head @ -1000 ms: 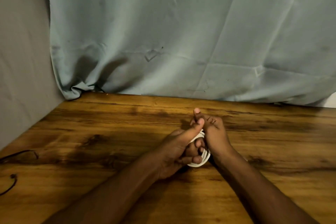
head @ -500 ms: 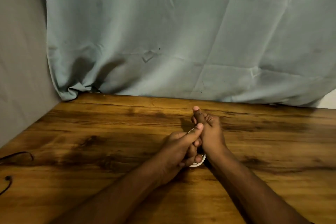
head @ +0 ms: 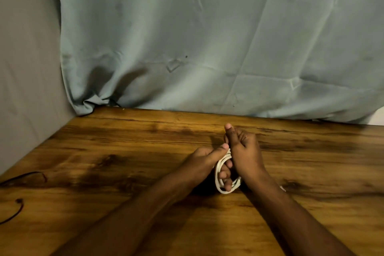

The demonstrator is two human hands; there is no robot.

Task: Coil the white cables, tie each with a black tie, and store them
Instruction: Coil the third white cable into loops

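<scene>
A coiled white cable [head: 218, 185] is held upright between both hands just above the wooden table [head: 124, 151]. My left hand [head: 204, 162] has its fingers curled through the coil, thumb lying along the top. My right hand [head: 243, 151] grips the coil's far side, thumb pointing up. Most of the coil is hidden by the hands. A short white end [head: 282, 188] shows behind my right wrist. Two thin black ties lie at the table's left edge, one [head: 31, 175] farther back and one [head: 17, 209] nearer.
A pale green curtain [head: 207, 48] hangs behind the table's back edge. A grey wall [head: 25, 68] borders the table on the left.
The coil showed less half a second ago and now more of its lower loop is visible below my fingers. Both hands stay together in the same spot.
</scene>
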